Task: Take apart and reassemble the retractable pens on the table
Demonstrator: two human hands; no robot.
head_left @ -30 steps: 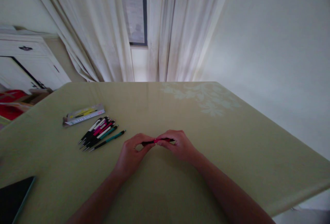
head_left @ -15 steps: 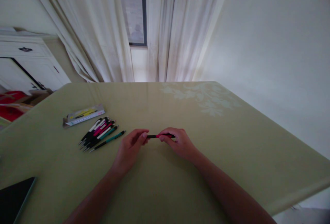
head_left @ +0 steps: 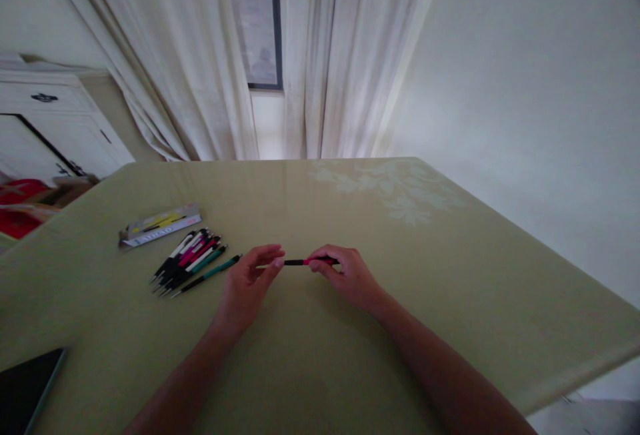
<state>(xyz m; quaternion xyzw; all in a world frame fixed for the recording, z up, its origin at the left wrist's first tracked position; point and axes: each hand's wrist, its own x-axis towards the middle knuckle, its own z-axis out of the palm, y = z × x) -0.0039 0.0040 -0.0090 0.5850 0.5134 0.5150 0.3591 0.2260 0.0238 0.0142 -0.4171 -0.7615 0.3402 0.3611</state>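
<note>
A pen [head_left: 294, 262] with a black grip and a pinkish-red barrel lies level between my two hands, just above the table. My right hand [head_left: 347, 273] pinches its barrel between thumb and fingers, covering much of that end. At the other end, my left hand [head_left: 249, 285] has its thumb against the pen's tip, with the fingers curved loosely above. The tip itself is hidden behind the thumb. To the left lies a pile of pens [head_left: 187, 261] in white, pink, teal and black. One teal pen [head_left: 207, 275] rests slightly apart, near my left hand.
Behind the pile is a pen box [head_left: 161, 225] with a yellow print. A dark flat device [head_left: 30, 388] lies at the near left of the table [head_left: 440, 288]. Curtains, a white cabinet [head_left: 55, 115] and a wall stand beyond the edges.
My left hand has shifted slightly left and its fingers have loosened and lifted at the pen's tip. My right hand keeps its pinch. The view has moved a little.
</note>
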